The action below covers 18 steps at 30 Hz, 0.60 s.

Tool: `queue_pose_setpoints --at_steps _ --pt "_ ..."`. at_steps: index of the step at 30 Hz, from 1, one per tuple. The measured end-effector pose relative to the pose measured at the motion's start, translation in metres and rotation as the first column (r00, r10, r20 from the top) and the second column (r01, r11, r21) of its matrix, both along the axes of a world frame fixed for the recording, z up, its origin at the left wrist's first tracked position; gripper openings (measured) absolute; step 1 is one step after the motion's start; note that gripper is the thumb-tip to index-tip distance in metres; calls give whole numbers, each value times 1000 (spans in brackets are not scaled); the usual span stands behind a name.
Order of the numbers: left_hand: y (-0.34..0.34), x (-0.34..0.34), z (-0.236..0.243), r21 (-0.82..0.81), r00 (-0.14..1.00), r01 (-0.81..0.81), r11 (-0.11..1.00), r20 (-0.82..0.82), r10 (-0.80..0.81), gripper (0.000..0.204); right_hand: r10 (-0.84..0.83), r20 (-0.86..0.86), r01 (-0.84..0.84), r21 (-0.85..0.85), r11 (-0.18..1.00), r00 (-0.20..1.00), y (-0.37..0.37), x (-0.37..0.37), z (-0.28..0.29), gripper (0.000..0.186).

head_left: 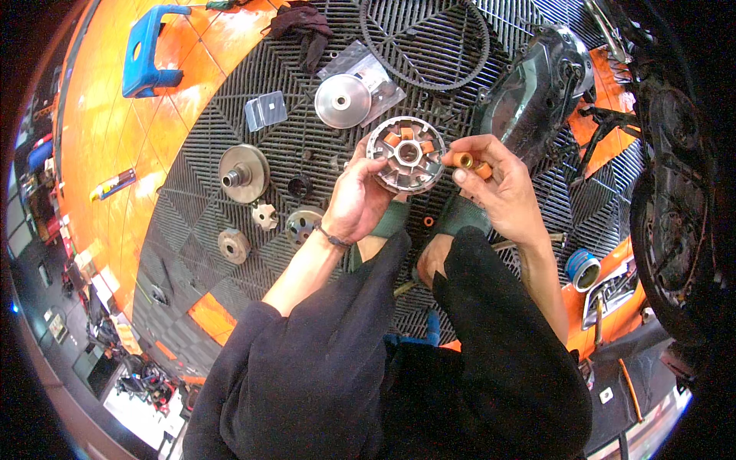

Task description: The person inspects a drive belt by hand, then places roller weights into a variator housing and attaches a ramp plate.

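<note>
My left hand [358,192] grips a round silver metal housing [409,176] by its left side, face up, with orange rollers [408,134] seated in some of its compartments and a hole in its centre. My right hand [491,180], just right of the housing, pinches orange rollers [462,160], one showing a brass-coloured core. A small orange ring [428,221] lies on the mat below. A silver disc [332,103] rests on a plastic bag [377,90] just beyond the housing.
The grid mat [207,130] holds metal pulleys [245,172] and a black belt [425,84]. A dark engine casing [521,92] is at upper right, motorcycle parts [667,199] at far right. A blue stool [146,38], dark cloth [299,27] and blue-rimmed can [583,268] sit around me.
</note>
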<state>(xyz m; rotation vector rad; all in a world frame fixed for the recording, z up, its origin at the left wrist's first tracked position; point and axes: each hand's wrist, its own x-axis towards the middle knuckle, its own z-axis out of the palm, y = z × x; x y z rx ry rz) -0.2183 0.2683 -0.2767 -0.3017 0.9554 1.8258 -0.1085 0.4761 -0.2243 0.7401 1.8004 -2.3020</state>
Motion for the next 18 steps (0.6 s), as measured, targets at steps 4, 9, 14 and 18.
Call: queue_pose_setpoints --at_steps 4,9,14,18 --pt "1 0 1 -18 1000 2 1000 -13 -2 58 10 31 -15 157 988 999 -4 -6 6 21" --pt "9 3 11 -18 997 -61 998 54 62 71 35 33 -47 477 877 999 -13 -4 4 19" --pt "10 4 14 -12 1000 -19 1000 20 20 74 202 -201 13 737 676 959 -13 -6 -5 24" --pt "8 0 14 29 999 45 999 1 -45 68 279 -225 3 784 621 934 -9 -5 -7 21"
